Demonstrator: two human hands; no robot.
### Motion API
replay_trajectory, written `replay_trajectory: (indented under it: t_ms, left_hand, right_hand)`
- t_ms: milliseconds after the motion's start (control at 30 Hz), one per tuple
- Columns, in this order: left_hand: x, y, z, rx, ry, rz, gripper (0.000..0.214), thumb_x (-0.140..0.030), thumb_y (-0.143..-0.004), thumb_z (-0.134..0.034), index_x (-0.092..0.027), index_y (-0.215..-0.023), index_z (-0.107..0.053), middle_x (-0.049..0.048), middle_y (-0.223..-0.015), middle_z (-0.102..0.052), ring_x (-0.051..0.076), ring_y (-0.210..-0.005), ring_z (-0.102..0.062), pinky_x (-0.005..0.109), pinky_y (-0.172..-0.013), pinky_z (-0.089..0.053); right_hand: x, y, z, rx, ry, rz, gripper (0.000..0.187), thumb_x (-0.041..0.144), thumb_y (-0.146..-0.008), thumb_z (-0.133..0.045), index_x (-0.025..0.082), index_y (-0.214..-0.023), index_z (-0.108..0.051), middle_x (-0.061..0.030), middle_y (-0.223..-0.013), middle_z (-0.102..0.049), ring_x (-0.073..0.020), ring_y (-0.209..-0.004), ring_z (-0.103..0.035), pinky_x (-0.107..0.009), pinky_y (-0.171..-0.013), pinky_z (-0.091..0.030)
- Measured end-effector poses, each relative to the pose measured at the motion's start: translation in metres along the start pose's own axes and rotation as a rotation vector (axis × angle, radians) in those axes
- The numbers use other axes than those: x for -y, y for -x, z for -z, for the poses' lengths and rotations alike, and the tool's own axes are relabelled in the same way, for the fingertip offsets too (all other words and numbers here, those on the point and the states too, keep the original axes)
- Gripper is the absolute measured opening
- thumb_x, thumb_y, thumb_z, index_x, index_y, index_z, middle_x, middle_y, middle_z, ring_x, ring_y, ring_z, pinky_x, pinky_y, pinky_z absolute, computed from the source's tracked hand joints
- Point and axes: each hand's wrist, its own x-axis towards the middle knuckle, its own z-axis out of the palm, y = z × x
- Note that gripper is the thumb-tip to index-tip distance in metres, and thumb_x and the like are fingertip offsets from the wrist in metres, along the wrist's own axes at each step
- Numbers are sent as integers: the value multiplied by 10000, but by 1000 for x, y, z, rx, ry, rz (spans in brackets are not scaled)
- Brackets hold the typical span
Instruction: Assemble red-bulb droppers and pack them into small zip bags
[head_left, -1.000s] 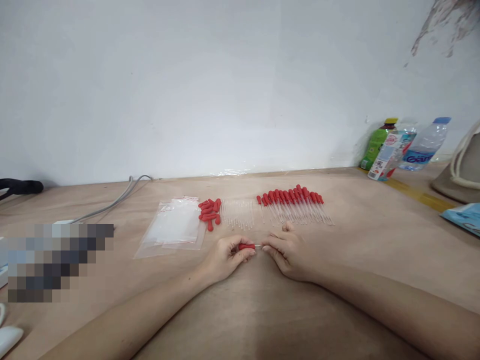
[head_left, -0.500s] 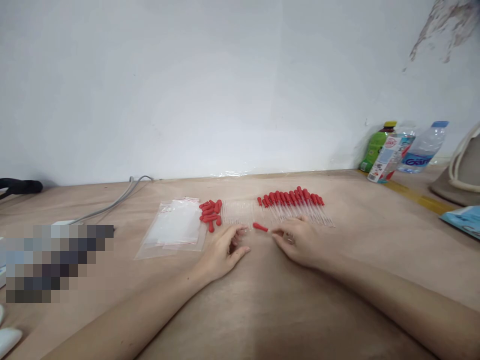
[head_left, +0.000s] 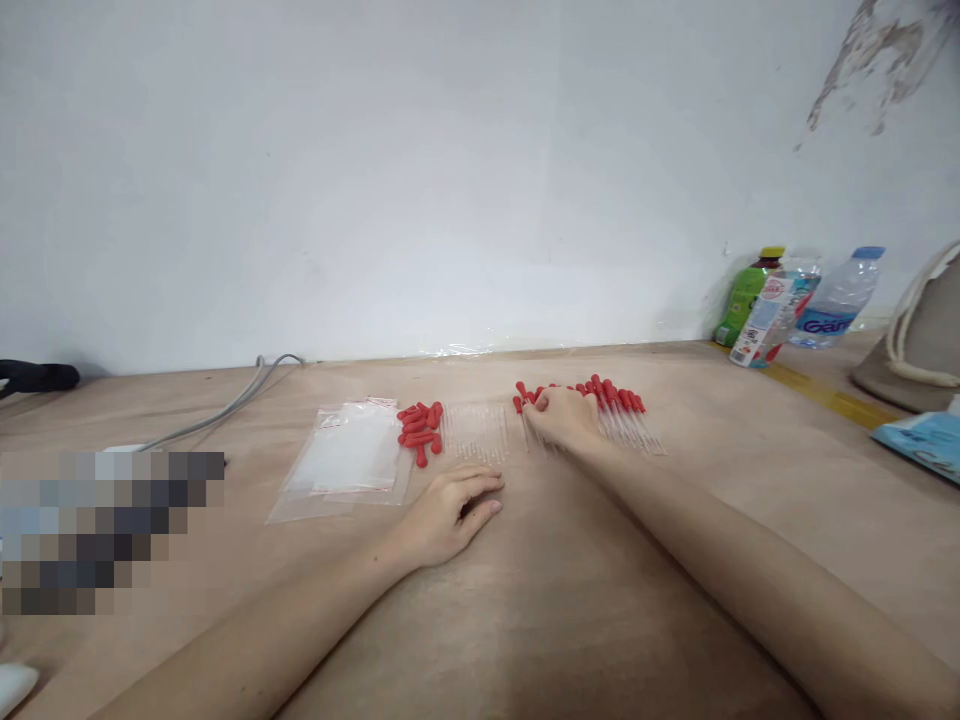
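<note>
My right hand [head_left: 562, 414] is at the left end of a row of droppers, fingers pinched by the neck of a red rubber bulb [head_left: 521, 387]. The dropper's tube is mostly hidden by the fingers. Several finished-looking droppers with red bulbs [head_left: 609, 392] and clear tubes lie side by side, partly behind this hand. On the table, my left hand [head_left: 450, 510] rests with curved fingers and the thumb apart, nothing in it. Just beyond it lie bare clear tubes [head_left: 476, 430] in a row. Loose red bulbs [head_left: 420, 430] are heaped left of the tubes.
Clear zip bags [head_left: 352, 450] lie flat on the left, with a grey cable [head_left: 232, 405] behind them. Bottles, one with green wrapping [head_left: 742, 300], stand by the wall at right. A blue packet [head_left: 922, 440] lies at the right edge.
My right hand has moved forward to the dropper row, and the red bulb that was between my hands is now there. My left hand has barely moved.
</note>
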Motion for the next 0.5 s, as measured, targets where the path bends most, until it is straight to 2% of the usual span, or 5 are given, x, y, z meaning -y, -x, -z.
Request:
replay_trajectory:
  t_ms: [167,333,500]
  left_hand:
    - [0,0,2,12,-1,-2,284,-264,-836,-457,-181,-1079,-580,66,-1123,-591,185,-1064,-517,354,-917,-422]
    - [1,0,1,13,0,-11,283,-266,-836,-457,-186,-1079,-579,63,-1115,-592,185,-1057,-517,352,-912,-424]
    - [0,1,-2,12,-15,-32,276,-257,-841,-445,-186,-1078,-568,62,-1108,-581,174,-1034,-516,329,-893,-422]
  right_hand:
    - [10,-2,-16,11,87,-3,300,338,-757,-423,132,-725,-639,-112,-727,-644,-232,-707,-580,-393,-756,-257]
    - [10,1,-14,16,110,33,333,372,-769,-399,140,-717,-631,-108,-726,-641,-238,-715,-572,-397,-749,-241]
    - [24,10,-12,28,107,121,332,359,-795,-359,166,-754,-626,-94,-757,-648,-213,-744,-563,-389,-775,-217]
